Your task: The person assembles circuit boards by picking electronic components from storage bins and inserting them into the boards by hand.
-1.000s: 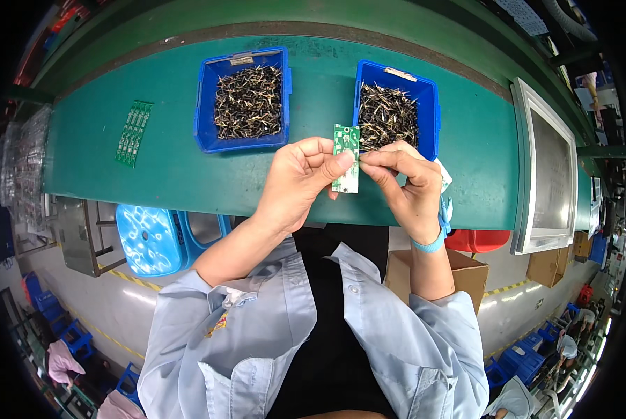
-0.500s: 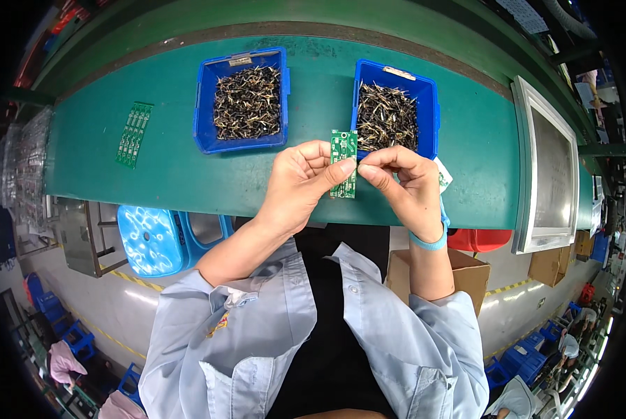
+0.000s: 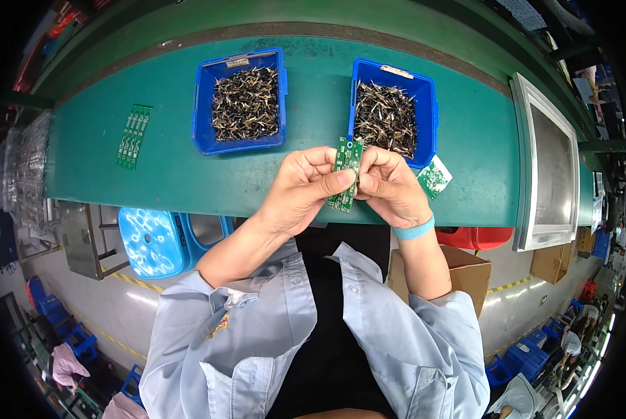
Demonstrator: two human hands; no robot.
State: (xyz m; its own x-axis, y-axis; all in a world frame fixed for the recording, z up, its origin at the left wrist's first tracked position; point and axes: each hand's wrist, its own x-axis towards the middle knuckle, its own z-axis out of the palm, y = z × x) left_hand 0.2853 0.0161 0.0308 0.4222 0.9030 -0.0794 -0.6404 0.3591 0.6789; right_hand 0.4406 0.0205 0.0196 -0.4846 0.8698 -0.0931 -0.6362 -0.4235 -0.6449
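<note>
My left hand (image 3: 300,187) grips a narrow green circuit board (image 3: 342,162) between thumb and fingers, holding it upright over the table's near edge. Pinched at the board's right edge, the fingertips of my right hand (image 3: 395,192) meet the left thumb. Whatever lies between those right fingertips is too small and hidden to name. Just beyond the right hand stands a blue bin (image 3: 430,119) filled with small black parts with thin metal leads (image 3: 386,115). A second blue bin (image 3: 200,115), farther left, holds similar parts (image 3: 246,105).
A green board panel (image 3: 133,137) lies at the table's left. Beside the right bin rests a white and green board (image 3: 434,177). A pale framed panel (image 3: 526,167) leans at the right. Below the table are a blue stool (image 3: 152,241), a red object (image 3: 470,237) and a cardboard box (image 3: 466,276).
My right hand has moved slightly left and down, its fingers now closer against the board. The board has shifted a little lower and tilted; the white and green board shows more.
</note>
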